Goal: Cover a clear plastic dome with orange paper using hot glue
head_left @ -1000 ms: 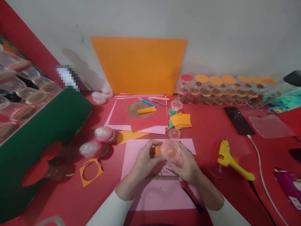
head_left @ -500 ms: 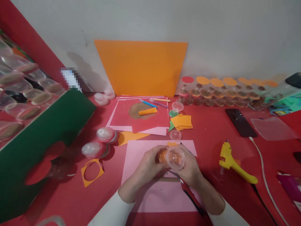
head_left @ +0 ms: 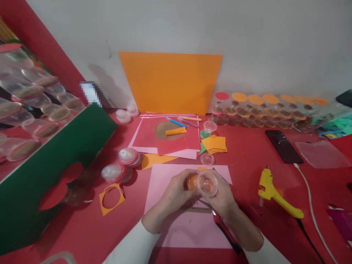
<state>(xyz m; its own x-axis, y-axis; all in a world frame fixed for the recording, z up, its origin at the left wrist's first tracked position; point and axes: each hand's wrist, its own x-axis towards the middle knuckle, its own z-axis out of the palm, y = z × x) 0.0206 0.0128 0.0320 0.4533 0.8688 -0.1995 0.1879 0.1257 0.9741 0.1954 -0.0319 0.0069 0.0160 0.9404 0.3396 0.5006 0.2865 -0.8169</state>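
Both hands are held together over a pink sheet (head_left: 176, 231). My left hand (head_left: 176, 189) is closed around a clear plastic cup with an orange paper piece (head_left: 191, 181) at its end; the fingers hide part of it. Closed on a clear round plastic cup (head_left: 207, 184), rim facing me, is my right hand (head_left: 224, 198). The two cups touch or overlap; I cannot tell if they are joined. Beneath the hands lie red-and-black scissors (head_left: 224, 229), partly covered by the right wrist.
A yellow glue gun (head_left: 275, 194) and a phone (head_left: 283, 146) with a white cable lie right. Stacked cups (head_left: 117, 172) and an orange cut-out frame (head_left: 112, 200) are left, near a green box (head_left: 68, 157). Lidded cups (head_left: 255, 110) line the wall beside an orange board (head_left: 172, 82).
The view has shifted slightly, so the table items appear a little farther right. Both hands keep their hold on the cups, with almost no movement.
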